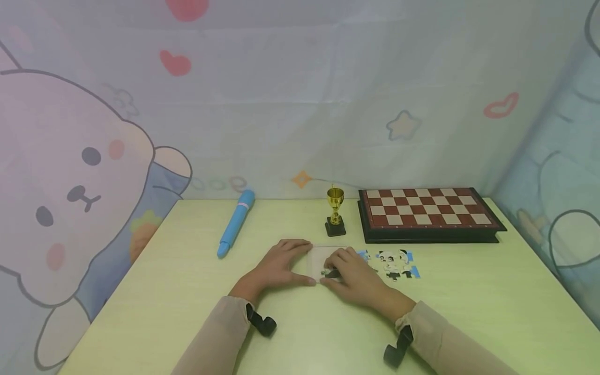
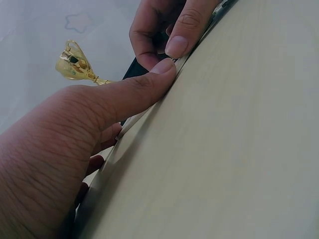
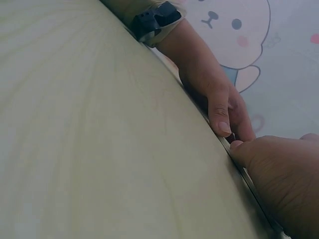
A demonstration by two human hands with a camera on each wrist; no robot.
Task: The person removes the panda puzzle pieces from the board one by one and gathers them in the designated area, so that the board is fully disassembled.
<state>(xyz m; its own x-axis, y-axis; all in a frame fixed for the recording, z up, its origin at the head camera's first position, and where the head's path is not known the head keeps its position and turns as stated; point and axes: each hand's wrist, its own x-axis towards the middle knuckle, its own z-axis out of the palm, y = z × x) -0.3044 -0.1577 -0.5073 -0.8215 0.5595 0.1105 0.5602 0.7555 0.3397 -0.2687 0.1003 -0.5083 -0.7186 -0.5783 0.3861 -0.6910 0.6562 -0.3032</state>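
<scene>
A white puzzle tray (image 1: 320, 256) lies flat on the pale green table (image 1: 187, 291), just in front of me. My left hand (image 1: 281, 263) rests on the tray's left side, fingers laid flat and thumb (image 2: 162, 69) pressed along its near edge (image 2: 144, 112). At the tray's near right corner, my right hand (image 1: 349, 271) pinches a small dark puzzle piece (image 1: 330, 273) between thumb and forefinger (image 2: 179, 42). The right wrist view shows both hands meeting at the tray's thin edge (image 3: 234, 154).
Loose panda puzzle pieces (image 1: 394, 263) lie right of the tray. Behind it stands a small gold trophy (image 1: 335, 211). A closed chessboard (image 1: 426, 213) fills the back right and a blue pen (image 1: 236, 223) lies at the back left. Printed fabric walls surround the table.
</scene>
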